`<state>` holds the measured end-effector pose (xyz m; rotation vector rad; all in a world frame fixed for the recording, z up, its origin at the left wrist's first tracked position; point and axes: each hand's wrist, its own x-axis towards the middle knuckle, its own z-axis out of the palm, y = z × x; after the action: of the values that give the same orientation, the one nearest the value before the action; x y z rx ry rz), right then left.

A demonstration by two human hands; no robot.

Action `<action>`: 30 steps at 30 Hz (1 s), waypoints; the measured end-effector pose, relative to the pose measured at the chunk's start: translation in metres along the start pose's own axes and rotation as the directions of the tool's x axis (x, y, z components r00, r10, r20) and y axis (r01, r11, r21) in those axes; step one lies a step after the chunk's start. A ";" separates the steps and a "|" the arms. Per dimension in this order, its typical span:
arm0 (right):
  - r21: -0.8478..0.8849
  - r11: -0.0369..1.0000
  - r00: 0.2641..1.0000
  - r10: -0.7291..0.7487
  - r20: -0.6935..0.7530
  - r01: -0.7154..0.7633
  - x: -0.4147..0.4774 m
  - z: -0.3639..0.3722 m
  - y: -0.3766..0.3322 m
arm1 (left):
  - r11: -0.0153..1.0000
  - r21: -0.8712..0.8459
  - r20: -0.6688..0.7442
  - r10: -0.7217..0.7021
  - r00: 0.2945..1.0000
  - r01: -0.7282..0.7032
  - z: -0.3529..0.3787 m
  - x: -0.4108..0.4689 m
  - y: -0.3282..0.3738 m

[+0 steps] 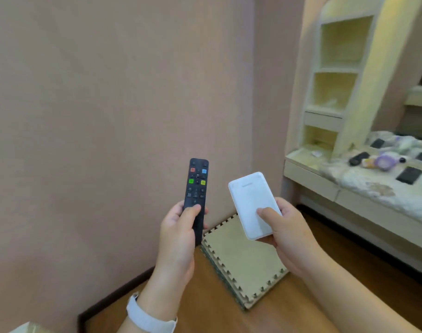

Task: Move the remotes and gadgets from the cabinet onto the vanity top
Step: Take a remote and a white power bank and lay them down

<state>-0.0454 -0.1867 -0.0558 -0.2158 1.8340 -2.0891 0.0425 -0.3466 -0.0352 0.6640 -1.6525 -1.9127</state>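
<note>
Black remote [196,195] gripped in left hand [178,234]; white gadget [254,205] gripped in right hand [289,233], in mid-air.
Tabletop [363,186] off right, already crowded. Risk: knocking resting devices on set-down, or slick gadget slipping from thumb-over hold.

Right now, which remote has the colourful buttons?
The black remote in the left hand; the dark one on the vanity top shows none.

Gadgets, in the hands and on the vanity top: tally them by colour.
Black: 5, the remote in the left hand and four on the vanity top
White: 1, the power bank in the right hand
Purple: 1
Total: 7; other blurred items cannot be told.
</note>
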 end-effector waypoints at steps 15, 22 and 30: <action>0.093 0.993 0.850 -0.015 -0.527 0.075 -0.023 -0.232 -0.005 | 0.992 0.101 0.480 -0.120 0.869 0.082 0.246 -0.015 -0.049; 0.110 0.993 0.733 0.041 -0.679 0.047 0.050 -0.280 0.001 | 0.977 0.124 0.602 -0.213 0.770 0.174 0.330 0.054 -0.087; 0.094 0.996 0.599 0.073 -0.798 0.004 0.154 -0.317 -0.019 | 0.961 0.213 0.712 -0.278 0.645 0.179 0.411 0.157 -0.122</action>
<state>-0.2985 0.0542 -0.1027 0.9576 2.1283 -2.4347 -0.3566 -0.1350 -0.1050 0.1049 -2.2711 -2.4859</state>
